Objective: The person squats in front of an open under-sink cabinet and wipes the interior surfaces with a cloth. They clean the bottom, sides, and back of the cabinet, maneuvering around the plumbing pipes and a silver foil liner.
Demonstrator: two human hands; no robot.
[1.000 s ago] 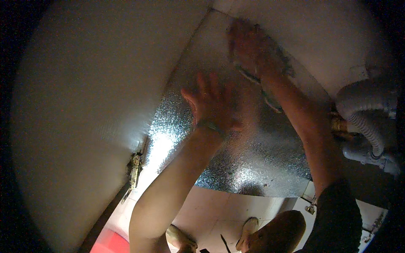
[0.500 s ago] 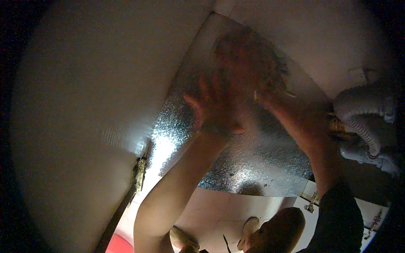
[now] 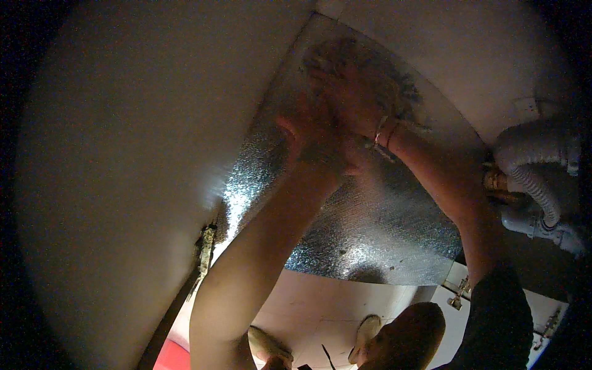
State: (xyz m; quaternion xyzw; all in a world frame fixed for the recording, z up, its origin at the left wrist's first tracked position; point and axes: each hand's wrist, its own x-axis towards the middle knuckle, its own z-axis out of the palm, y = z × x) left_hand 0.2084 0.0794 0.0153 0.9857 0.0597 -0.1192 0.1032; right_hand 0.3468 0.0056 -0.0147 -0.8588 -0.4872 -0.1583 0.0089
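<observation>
A silvery textured foil-like sheet lines the floor of a dark cabinet. My left hand rests palm down on it, fingers spread and thumb out to the side. Just beyond and to the right, my right hand stretches flat over the far part of the sheet, its fingers dim in the shadow. Thin bands circle the right wrist. Around the right hand shows a dark, wrinkled patch; whether it is a cloth or part of the sheet I cannot tell. Nothing shows in the left hand.
A grey corrugated drain pipe and a brass-coloured fitting stand on the right. A pale wall rises at left, with a worn metal hinge. Another hinge sits lower right. Below lies the tiled floor.
My left hand has slid forward along the sheet, closer to my right hand. The right hand has shifted slightly left and its wrist bands show more clearly.
</observation>
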